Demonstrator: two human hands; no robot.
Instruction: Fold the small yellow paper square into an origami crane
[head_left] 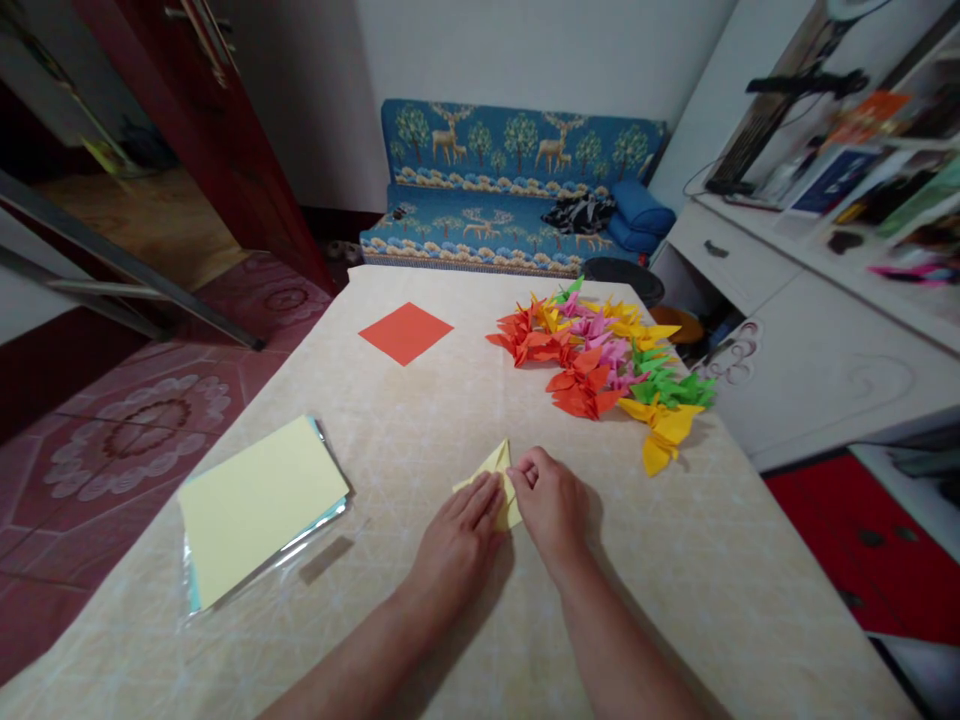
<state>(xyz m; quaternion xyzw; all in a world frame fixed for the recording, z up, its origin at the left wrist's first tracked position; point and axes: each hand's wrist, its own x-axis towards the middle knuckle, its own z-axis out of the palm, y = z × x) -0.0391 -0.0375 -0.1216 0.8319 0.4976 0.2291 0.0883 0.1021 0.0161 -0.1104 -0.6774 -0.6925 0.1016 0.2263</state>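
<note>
Folded pale yellow paper [496,461]: lay on the counter in front of the person, partly covered by the hands, one pointed corner aimed away.
Left hand [459,532]: was spread flat on top of the paper, fingers straight and close together, grasping nothing.
Right hand [553,502]: was curled at the paper's right edge, fingertips touching it; whether they pinched it I cannot tell.
Orange-red square sheet [406,333]: lay flat beyond the hands and to the left, one corner turned toward the person.
Paper cranes [583,385]: sat clustered beyond the right hand in red, pink, yellow and green, with a yellow one nearest the person.
Paper stack [262,502]: lay left of the hands, pale yellow on top, blue-green showing underneath, over clear plastic.
Brownish strip [325,560]: lay just right of the stack.
Counter [405,430]: wore a pale patterned cover.
Sofa [480,215]: stood past the far edge, blue with deer and trees.
White cabinet [832,370]: stood on the right.
</note>
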